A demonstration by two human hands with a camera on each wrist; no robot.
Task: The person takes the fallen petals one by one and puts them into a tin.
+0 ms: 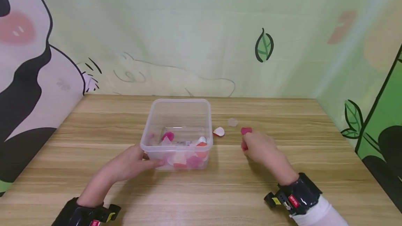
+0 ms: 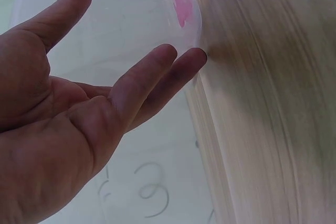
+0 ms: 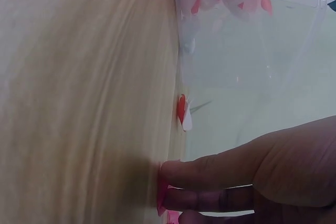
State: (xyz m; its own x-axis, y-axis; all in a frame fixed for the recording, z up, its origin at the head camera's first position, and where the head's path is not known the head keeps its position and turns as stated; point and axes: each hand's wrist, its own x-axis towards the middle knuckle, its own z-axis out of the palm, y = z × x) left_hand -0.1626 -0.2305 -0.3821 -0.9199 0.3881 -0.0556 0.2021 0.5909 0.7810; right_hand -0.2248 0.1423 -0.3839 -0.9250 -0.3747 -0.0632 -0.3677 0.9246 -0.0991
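A clear plastic box (image 1: pixel 176 148) stands on the table, with several pink, white and red petals (image 1: pixel 194 162) inside near its front. My left hand (image 1: pixel 132 165) touches the box's near left corner, thumb along the front wall; the left wrist view shows its fingers mostly straight. To the right of the box, my right hand (image 1: pixel 262 151) pinches a dark pink petal (image 3: pixel 161 198) between thumb and fingertips at the tabletop. Just beyond those fingers lies another dark pink petal (image 1: pixel 246 130). My fingers partly hide the pinched one.
Between box and right hand lies a white petal with a red edge (image 1: pixel 220 132). A pale, nearly see-through petal (image 1: pixel 232 122) is farther back on the wooden table (image 1: pixel 220 198). A printed backdrop (image 1: pixel 194 44) rises behind the table's far edge.
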